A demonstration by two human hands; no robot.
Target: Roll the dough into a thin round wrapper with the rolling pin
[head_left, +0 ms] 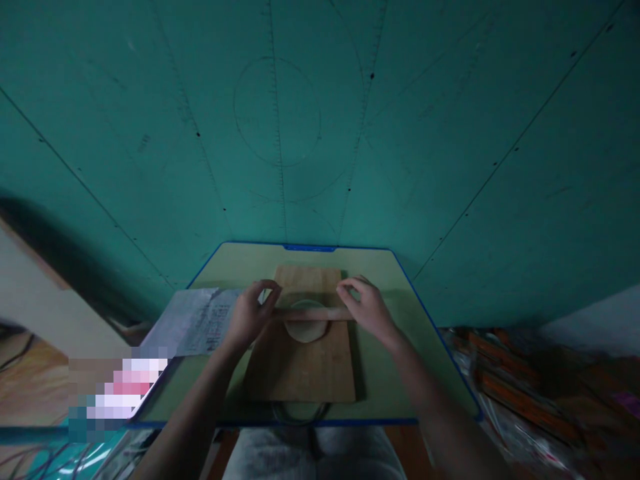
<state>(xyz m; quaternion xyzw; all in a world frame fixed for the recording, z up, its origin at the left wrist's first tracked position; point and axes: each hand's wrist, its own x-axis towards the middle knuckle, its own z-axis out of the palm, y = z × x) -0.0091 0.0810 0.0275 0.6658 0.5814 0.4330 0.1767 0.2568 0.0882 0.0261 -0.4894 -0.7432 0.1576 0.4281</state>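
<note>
A round, flat piece of dough point(306, 331) lies on a wooden cutting board point(305, 373). Across it rests a light wooden rolling pin point(305, 314), which hides a band of the dough. My left hand point(253, 312) is at the pin's left end, its fingers curled and closed. At the right end is my right hand point(367, 307), thumb and fingers bent towards each other in a loop. Both hands cover the pin's ends, so their exact contact with it is partly hidden.
The board sits on a pale green table point(395, 380) with a blue rim, against a green wall point(425, 133). Printed paper sheets point(200, 320) lie at left. A dark loop point(300, 417) shows at the board's near edge. Plastic-wrapped items point(520, 387) are piled at right.
</note>
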